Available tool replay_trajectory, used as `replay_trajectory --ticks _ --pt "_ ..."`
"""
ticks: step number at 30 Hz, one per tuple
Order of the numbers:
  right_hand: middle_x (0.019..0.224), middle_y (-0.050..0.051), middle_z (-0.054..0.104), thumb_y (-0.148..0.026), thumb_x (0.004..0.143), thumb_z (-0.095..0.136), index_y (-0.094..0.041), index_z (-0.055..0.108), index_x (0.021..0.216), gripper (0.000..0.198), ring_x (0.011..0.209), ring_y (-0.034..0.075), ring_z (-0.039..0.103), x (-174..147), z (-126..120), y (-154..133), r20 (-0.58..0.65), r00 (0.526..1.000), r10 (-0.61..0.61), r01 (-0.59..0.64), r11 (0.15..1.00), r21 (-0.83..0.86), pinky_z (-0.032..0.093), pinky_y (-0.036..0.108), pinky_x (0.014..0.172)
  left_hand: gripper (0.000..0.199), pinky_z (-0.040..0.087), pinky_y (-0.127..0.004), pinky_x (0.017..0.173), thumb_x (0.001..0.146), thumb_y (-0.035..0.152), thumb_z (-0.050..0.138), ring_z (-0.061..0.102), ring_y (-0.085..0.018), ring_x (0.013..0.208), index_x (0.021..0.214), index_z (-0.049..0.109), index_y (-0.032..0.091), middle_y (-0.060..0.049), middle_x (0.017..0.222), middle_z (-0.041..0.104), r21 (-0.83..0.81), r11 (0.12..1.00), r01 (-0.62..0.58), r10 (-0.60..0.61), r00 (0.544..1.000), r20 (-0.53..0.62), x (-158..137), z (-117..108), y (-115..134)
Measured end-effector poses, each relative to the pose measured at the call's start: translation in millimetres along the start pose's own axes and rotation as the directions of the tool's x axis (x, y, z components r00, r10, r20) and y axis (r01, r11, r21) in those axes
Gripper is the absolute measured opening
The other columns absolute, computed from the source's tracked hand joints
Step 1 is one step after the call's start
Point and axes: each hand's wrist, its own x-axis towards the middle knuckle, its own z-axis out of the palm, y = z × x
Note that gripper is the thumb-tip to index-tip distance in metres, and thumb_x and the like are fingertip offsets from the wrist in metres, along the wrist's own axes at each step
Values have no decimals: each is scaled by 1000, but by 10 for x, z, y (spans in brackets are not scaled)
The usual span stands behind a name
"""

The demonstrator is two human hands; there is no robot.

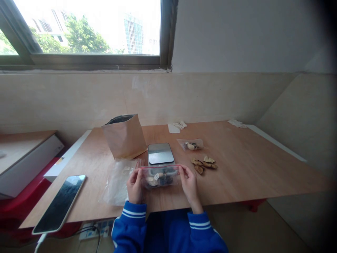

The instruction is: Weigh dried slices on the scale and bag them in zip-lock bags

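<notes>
Between my two hands is a clear zip bag (160, 177) with a red strip along its top edge. Pale and dark dried pieces and a small white packet show inside it. My left hand (135, 184) pinches the strip's left end, and my right hand (189, 181) pinches its right end. Directly behind the bag lies a flat kitchen scale (160, 154) with a shiny top. Beyond my right hand, several brown dried slices (204, 164) lie loose on the table. Flat clear plastic bags (118, 182) lie beside my left hand.
A brown paper pouch (126, 137) stands open at the back left. Another filled clear bag (191, 144) lies behind the slices. A phone (61, 203) with a white cable is at the left table edge. Crumpled white paper (180, 125) lies near the wall.
</notes>
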Motion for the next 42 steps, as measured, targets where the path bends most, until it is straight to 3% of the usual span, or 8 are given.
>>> replay_trajectory --ticks 5,11,18,24,28,36,42 --pt "91 10 71 -49 87 48 -17 63 94 36 85 22 64 -19 46 50 -89 995 -35 29 997 -71 48 34 79 28 48 -28 78 78 44 64 62 -18 83 86 68 17 -3 84 69 86 993 -80 74 995 74 2 -21 -19" --pt "92 9 70 -51 86 48 -18 62 91 36 86 22 63 -25 53 37 -103 994 -21 14 997 -70 47 34 80 29 47 -29 78 79 46 62 61 -18 84 87 65 18 -4 84 67 154 981 -115 109 993 48 -2 -23 -73" --pt "91 6 71 -51 81 58 -20 59 94 34 84 21 65 -13 24 22 96 988 118 -131 982 134 48 30 73 30 48 -28 72 78 46 63 62 -17 77 89 63 18 -3 81 66 -23 1000 8 -6 996 87 -34 18 3" --pt "87 6 72 -51 74 66 -18 60 101 43 84 21 66 -19 52 11 123 973 193 -217 948 232 48 28 69 30 47 -27 75 72 38 72 63 -16 80 90 60 17 -3 83 67 -75 997 31 -21 991 132 -48 43 44" --pt "90 8 72 -50 75 65 -16 64 100 43 83 22 65 -25 47 -26 169 952 255 -286 938 194 45 25 60 31 47 -28 73 73 39 70 62 -16 78 92 61 17 -3 84 67 -91 994 56 -43 989 139 -33 25 13" --pt "88 7 73 -47 74 67 -16 68 89 35 81 21 65 -25 53 -44 99 977 187 -201 965 168 49 29 70 29 46 -26 67 76 42 67 60 -15 71 84 64 15 -3 76 67 -41 996 77 -67 977 203 11 5 -23" --pt "90 7 72 -45 74 67 -18 69 85 29 81 20 64 -25 57 -52 26 989 147 -149 982 116 49 30 70 26 46 -25 65 71 40 72 59 -15 70 78 67 15 -2 72 66 -39 997 68 -62 990 129 2 -6 18"
